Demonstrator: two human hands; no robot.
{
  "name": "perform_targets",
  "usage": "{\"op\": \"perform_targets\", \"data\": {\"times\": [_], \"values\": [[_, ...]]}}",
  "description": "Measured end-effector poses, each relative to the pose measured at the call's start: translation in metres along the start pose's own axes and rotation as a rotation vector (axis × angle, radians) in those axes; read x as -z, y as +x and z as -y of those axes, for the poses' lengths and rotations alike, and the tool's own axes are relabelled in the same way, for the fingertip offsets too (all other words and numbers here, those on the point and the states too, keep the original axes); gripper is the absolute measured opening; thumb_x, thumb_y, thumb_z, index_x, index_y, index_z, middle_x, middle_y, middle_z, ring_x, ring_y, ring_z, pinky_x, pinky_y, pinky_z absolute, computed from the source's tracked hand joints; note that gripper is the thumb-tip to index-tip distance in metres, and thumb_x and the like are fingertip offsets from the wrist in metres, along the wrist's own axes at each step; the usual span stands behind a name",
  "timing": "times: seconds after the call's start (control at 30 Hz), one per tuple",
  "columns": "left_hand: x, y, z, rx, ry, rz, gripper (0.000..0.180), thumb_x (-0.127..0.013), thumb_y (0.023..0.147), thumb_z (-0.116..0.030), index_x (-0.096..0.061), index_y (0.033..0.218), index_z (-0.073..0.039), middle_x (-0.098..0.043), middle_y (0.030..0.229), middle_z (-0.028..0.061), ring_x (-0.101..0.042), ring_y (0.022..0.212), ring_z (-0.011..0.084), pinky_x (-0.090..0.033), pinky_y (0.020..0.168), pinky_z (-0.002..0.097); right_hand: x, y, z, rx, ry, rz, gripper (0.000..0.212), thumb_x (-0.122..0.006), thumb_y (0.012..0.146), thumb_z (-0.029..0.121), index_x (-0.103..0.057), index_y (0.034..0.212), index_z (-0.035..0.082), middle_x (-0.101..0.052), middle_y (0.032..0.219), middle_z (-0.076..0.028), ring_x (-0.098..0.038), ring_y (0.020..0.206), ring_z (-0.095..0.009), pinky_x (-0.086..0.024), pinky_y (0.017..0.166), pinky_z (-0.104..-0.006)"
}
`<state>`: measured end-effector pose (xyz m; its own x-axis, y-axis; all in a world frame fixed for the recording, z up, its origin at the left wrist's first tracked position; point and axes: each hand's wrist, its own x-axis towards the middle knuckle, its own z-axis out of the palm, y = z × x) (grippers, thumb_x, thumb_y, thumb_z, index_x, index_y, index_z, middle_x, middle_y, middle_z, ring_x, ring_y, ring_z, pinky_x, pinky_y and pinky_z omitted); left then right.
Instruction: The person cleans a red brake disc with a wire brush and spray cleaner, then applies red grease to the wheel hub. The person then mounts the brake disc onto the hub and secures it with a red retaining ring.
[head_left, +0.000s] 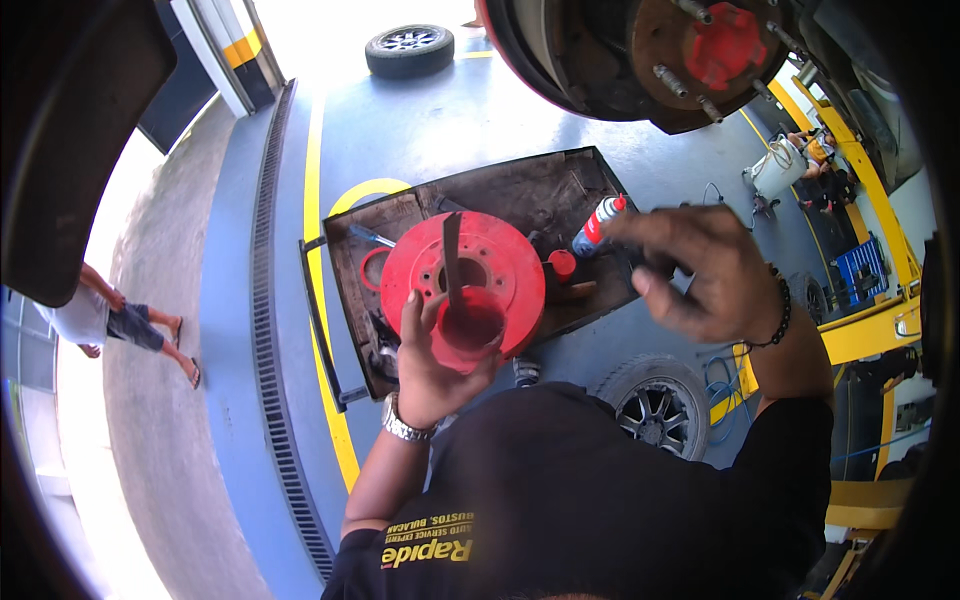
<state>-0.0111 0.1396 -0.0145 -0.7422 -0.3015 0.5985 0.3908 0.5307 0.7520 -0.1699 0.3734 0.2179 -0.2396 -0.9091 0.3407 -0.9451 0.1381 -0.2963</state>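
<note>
My left hand is closed around a small red cup, and a flat dark stick stands up out of it. Just beyond the cup lies a red brake drum on a dark metal tray cart. My right hand is raised to the right of the cart, slightly blurred, its thumb and forefinger apart. A dark patch shows between them, but I can make out no held object. Nearest to its fingertips is a red and white spray can. A small round red lid sits beside the drum.
Overhead at upper right hangs a wheel hub with protruding studs. Loose wheels stand at the back and by my right side. Yellow lift arms are on the right. Another person is at far left, beyond a floor drain.
</note>
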Motion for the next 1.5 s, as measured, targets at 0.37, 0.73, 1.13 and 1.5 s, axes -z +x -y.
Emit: {"op": "perform_targets", "data": {"times": [0.37,0.73,1.13,1.5], "values": [[-0.017,0.046,-0.044,-0.075,0.019,0.016,0.070,-0.089,0.070,-0.018,-0.057,0.130,0.001,-0.068,0.116,0.0195,-0.070,0.105,0.0354,-0.056,0.089,0.0430,-0.057,0.010,-0.013,0.260,-0.295,0.238,0.043,-0.073,0.087,0.043,-0.070,0.125,0.022,-0.065,0.092,-0.005,-0.067,0.076,-0.023,-0.053,0.068,-0.0366],[-0.021,0.034,-0.022,-0.205,-0.025,0.176,0.115,-0.090,0.071,-0.018,-0.013,0.154,0.004,-0.066,0.124,0.0252,-0.070,0.112,0.0378,-0.056,0.095,0.0439,-0.049,0.026,-0.027,0.438,-0.428,0.541,0.021,-0.064,0.087,0.032,-0.071,0.102,0.019,-0.067,0.088,-0.003,-0.071,0.082,-0.024,-0.052,0.079,-0.0402],[-0.022,0.013,-0.004,-0.037,-0.150,0.152,0.124,-0.087,0.073,-0.006,0.002,0.160,-0.002,-0.066,0.124,0.0223,-0.072,0.107,0.0321,-0.058,0.091,0.0415,-0.035,0.012,-0.047,-0.060,0.429,0.472,0.040,-0.064,0.085,0.006,-0.062,0.125,0.006,-0.064,0.080,-0.008,-0.064,0.066,-0.023,-0.051,0.061,-0.0364],[-0.006,-0.038,0.023,0.299,-0.231,-0.002,0.126,-0.086,0.070,0.001,0.000,0.161,-0.006,-0.058,0.128,0.0213,-0.068,0.111,0.0262,-0.058,0.093,0.0368,0.083,0.012,-0.046,-0.025,-1.172,-0.215,0.073,-0.073,0.084,0.021,-0.049,0.150,0.039,-0.064,0.080,-0.006,-0.067,0.067,-0.028,-0.057,0.064,-0.0402]]}}
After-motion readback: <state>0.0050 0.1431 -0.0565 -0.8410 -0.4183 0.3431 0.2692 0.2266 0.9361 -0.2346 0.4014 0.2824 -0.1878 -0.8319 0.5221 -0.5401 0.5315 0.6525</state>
